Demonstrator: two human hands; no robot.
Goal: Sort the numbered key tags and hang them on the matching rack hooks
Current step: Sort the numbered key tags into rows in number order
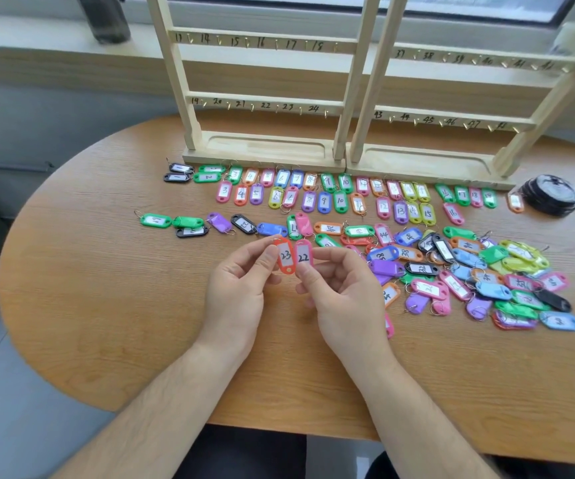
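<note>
Both hands are raised over the table [106,305], front centre. Left hand [241,281] pinches orange tag 23 [285,257] between thumb and fingertips. Right hand [345,295] pinches pink tag 22 [304,254] the same way. The two tags are held upright and side by side, with their edges touching or nearly so, can't tell which. Number labels face the camera, rings at the top. Neither tag is on a hook yet. Left rack [265,104] stands at the back of the table: lower rail marked 19–24, the rail above reads up to 18. Right rack [452,115] butts against it base to base, with rails marked 37 onward and 43 onward. Sorted rows [313,193] lie just in front of the rack bases: two lines of tags with paired numbers, running 1 to about 18 left to right. A shorter line [189,224] starts lower left with a green 19 and runs toward the hands. Unsorted pile [469,271] sits right of the right hand, tags overlapping, many numbers unreadable. Dark round object [549,198] lies at the far right near the right rack's base. Dark bottle [109,19] stands on the windowsill behind.
</note>
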